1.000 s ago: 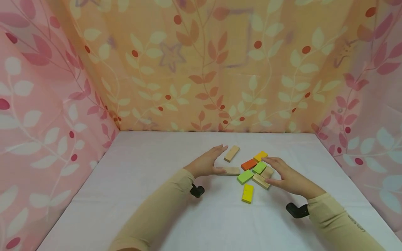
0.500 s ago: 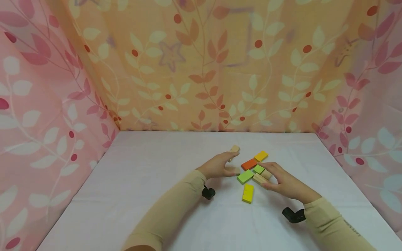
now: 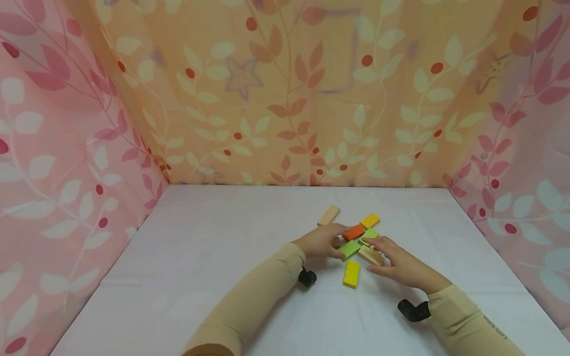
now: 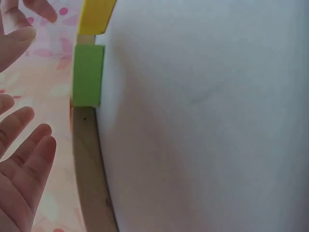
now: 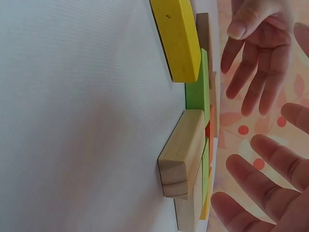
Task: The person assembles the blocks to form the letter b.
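Observation:
Small wooden blocks lie flat on the white table. My left hand [image 3: 318, 241] is at the left of the cluster, its fingers beside the orange block [image 3: 354, 232] and a light green block [image 3: 349, 250]. In the head view it hides a plain wooden block [image 4: 91, 169], which shows in the left wrist view. At the right, my right hand [image 3: 401, 262] hovers by another green block [image 3: 371, 233] and a plain block [image 3: 370, 256], partly covering a second plain one. Both hands have loosely bent, spread fingers and grip nothing; whether fingertips touch a block is unclear.
Nearer the front lies a bright yellow block [image 3: 351, 274]. A deeper yellow block [image 3: 370, 220] and a plain block [image 3: 329, 215] lie farther back. Patterned cloth walls [image 3: 285, 99] enclose the table [image 3: 200, 222] at the back and sides.
My left hand has moved right, over the plain block and up to the orange and green ones. My right hand has shifted slightly left and nearer. The blocks look unmoved.

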`<state>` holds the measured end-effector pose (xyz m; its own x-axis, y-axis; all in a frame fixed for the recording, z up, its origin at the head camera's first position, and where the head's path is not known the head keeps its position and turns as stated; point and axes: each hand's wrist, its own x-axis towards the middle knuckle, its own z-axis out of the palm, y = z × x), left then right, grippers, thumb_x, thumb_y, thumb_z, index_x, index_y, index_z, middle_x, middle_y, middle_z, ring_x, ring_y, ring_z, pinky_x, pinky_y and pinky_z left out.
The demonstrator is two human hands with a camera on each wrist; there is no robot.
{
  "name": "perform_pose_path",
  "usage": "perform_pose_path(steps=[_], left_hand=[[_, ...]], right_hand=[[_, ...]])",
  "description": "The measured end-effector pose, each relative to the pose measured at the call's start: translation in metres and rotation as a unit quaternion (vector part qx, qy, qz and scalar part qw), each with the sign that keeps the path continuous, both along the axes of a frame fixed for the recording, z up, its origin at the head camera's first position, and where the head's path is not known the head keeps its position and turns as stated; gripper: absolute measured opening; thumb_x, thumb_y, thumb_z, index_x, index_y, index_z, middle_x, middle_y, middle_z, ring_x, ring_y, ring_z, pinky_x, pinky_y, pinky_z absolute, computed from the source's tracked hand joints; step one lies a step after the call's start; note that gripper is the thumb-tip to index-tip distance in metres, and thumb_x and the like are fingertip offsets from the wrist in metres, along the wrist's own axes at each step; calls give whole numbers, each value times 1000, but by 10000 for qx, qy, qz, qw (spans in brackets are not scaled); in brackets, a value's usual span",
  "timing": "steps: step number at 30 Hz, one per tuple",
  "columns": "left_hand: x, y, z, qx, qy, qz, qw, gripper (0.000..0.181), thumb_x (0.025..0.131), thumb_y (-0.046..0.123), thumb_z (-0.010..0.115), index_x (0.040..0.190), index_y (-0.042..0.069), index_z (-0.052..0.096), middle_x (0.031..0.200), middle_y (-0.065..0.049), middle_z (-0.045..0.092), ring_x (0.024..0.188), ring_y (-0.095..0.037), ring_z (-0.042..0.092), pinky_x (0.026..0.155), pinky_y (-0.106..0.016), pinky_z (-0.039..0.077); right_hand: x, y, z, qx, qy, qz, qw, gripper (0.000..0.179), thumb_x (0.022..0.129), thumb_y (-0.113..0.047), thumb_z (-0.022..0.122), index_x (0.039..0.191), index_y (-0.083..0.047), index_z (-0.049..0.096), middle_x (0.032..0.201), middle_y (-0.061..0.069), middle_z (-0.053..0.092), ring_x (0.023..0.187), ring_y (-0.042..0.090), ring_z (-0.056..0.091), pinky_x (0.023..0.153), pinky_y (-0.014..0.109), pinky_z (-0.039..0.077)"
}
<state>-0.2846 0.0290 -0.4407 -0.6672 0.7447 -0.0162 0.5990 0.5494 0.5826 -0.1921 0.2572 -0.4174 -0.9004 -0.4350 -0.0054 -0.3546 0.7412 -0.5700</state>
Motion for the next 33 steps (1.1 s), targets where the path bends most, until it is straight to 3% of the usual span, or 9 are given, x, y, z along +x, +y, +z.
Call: perform_pose_path(steps=[5,13,18,23,27,33], left_hand=[[-2,6,-3,-123,46,-37,9999,75,74,27,76,139,21,39,133,8,46,101,-6,51,90,-17,41],[-6,16,-7,-335,134,-146,9992,67,74,29,76,134,23,47,124,11,52,101,-4,50,91,-17,39],[-6,19,-9,-441,-92,-36,9990,68,73,30,76,134,27,47,121,15,53,102,-1,49,93,-18,39],[-5,22,-7,-727,-148,114,9972,72,71,34,76,135,31,43,130,18,47,114,-1,44,100,-23,34],[-7,24,-7,-908,-86,87,9958,71,72,36,76,135,31,43,130,18,47,118,-3,42,102,-25,32],[-6,24,-7,-994,-252,4,9947,64,75,30,75,132,30,47,129,18,48,116,-3,44,102,-26,33]], right_hand=[[1,0,-1,-68,69,80,9999,69,81,-42,66,137,-15,38,127,15,41,110,34,48,83,53,45],[2,0,-3,-238,90,262,9993,69,81,-45,64,137,-13,39,121,10,44,111,32,48,69,36,46],[3,0,-2,-266,146,378,9988,68,82,-46,63,136,-11,40,119,10,45,110,32,49,74,41,46],[3,1,-2,-243,172,475,9984,68,83,-46,62,136,-10,39,118,9,45,108,30,50,72,39,46],[2,1,-4,-364,130,541,9978,67,83,-43,62,136,-9,39,119,11,45,106,31,51,76,42,47],[2,1,-7,-420,10,507,9978,68,83,-40,64,136,-8,39,121,13,45,106,34,51,79,48,46]])
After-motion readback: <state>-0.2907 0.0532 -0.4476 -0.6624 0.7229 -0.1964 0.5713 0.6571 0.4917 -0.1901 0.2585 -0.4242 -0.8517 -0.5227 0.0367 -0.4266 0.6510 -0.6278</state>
